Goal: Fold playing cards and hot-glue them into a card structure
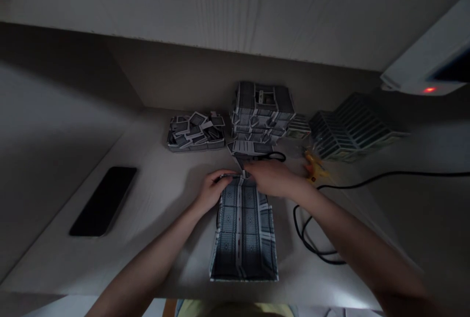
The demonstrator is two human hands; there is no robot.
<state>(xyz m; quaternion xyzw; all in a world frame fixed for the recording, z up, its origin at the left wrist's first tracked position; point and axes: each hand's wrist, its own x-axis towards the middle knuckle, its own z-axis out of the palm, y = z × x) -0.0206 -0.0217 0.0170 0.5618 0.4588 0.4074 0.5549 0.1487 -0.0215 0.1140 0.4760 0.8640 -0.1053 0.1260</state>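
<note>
A long open box made of playing cards (pixel 239 229), dark patterned backs facing inward, lies lengthwise in front of me. My left hand (pixel 215 187) is closed on its far left corner, thumb inside the wall and fingers outside. At the far right corner, my right hand (pixel 270 176) has its fingers pinched together at the end wall, beside a pale card edge. Its fingertips are partly hidden. Just beyond the right hand are loose playing cards (pixel 251 147) and scissors (pixel 279 156) with black handles.
A card tray (pixel 196 146) heaped with small card pieces and a stacked card structure (pixel 262 111) stand at the back. Striped stacks (pixel 352 128) and a yellow tool (pixel 314 165) are right, near a black cable (pixel 304 236). A phone (pixel 105 202) lies left. A shelf (pixel 227 8) overhangs.
</note>
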